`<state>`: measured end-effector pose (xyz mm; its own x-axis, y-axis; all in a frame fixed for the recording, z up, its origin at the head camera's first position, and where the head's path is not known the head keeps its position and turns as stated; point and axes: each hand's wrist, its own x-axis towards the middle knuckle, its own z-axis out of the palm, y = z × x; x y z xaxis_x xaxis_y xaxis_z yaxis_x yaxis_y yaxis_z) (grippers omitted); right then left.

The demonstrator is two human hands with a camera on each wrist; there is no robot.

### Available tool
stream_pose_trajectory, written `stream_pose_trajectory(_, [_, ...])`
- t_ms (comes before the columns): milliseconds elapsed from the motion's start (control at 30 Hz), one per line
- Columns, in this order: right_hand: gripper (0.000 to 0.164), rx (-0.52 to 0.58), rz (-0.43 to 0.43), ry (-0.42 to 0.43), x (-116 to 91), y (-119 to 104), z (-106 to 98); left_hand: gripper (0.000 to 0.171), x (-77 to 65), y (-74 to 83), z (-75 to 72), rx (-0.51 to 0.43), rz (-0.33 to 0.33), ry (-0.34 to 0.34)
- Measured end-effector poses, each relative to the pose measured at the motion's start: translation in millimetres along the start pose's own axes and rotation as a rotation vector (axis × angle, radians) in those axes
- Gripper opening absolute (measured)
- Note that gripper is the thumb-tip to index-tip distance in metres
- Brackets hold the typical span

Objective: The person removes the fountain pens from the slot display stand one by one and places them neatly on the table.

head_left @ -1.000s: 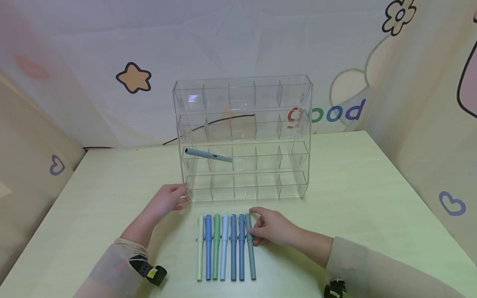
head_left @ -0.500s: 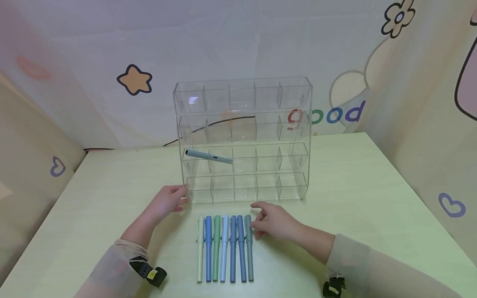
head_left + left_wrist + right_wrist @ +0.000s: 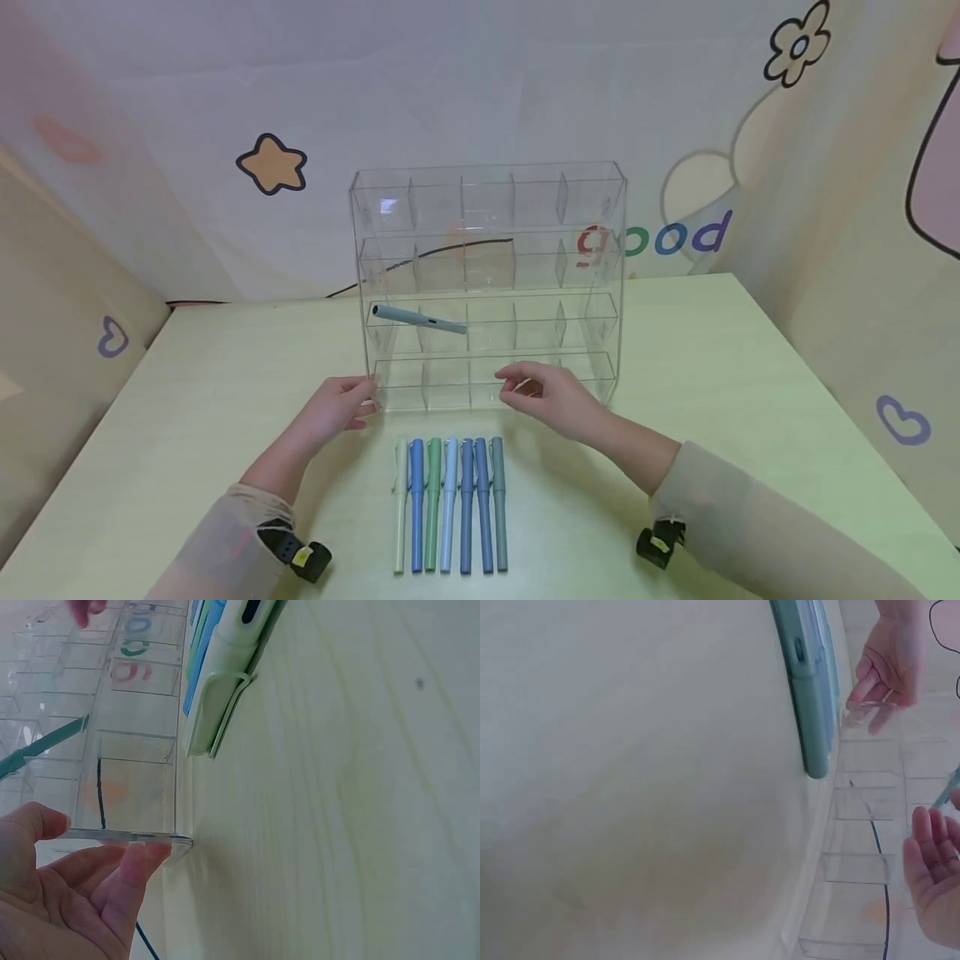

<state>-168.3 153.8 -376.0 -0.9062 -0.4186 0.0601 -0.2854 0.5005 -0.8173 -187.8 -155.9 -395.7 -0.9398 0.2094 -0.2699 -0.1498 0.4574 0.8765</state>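
Observation:
A clear acrylic rack with rows of compartments stands upright on the table. My left hand grips its lower left side edge, thumb and fingers on either side of the panel in the left wrist view. My right hand hovers before the bottom row, fingers loosely bent and holding nothing. One grey-blue pen lies slanted across the left compartments of the third row down. Several capped pens lie side by side in front of the rack, from a pale green pen on the left to a teal pen on the right.
The pale wooden table extends to both sides of the rack. Behind it hangs a printed cloth backdrop, and more cloth closes in the left and right sides. Small black wrist cameras sit on both sleeves.
My right hand has left the teal pen at the row's right end and moved up and forward to the rack's bottom row. That pen now lies straighter beside the others. My left hand stays put.

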Motion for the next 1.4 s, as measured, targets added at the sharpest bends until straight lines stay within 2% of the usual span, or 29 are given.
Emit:
stream_pose_trajectory(200, [0.027, 0.015, -0.120, 0.082, 19.4, -12.1, -6.8, 0.051, 1.3, 2.2, -1.1, 0.007, 0.002, -0.002])
stream_pose_trajectory(433, [0.022, 0.003, -0.248, 0.131, 40.6, -25.2, -2.4, 0.052, -0.4, -0.4, 0.3, 0.004, 0.012, -0.024])
stream_pose_trajectory(867, [0.022, -0.126, -0.406, 0.197, 64.2, -37.8, 8.6, 0.053, 2.0, -1.8, 1.2, 0.021, 0.015, -0.025])
stream_pose_trajectory(967, [0.023, -0.198, -0.452, 0.223, 69.6, -43.0, 12.8, 0.052, 1.4, -0.4, 1.4, 0.023, 0.015, -0.022])
stream_pose_trajectory(1133, [0.026, -0.303, -0.436, 0.232, 79.4, -53.0, 21.3, 0.053, 1.7, 0.9, 1.6, 0.017, 0.018, -0.020])
stream_pose_trajectory(1400, [0.032, -0.289, -0.338, 0.203, 95.4, -59.4, 30.4, 0.053, 0.5, 0.6, 2.7, 0.016, 0.007, -0.008])
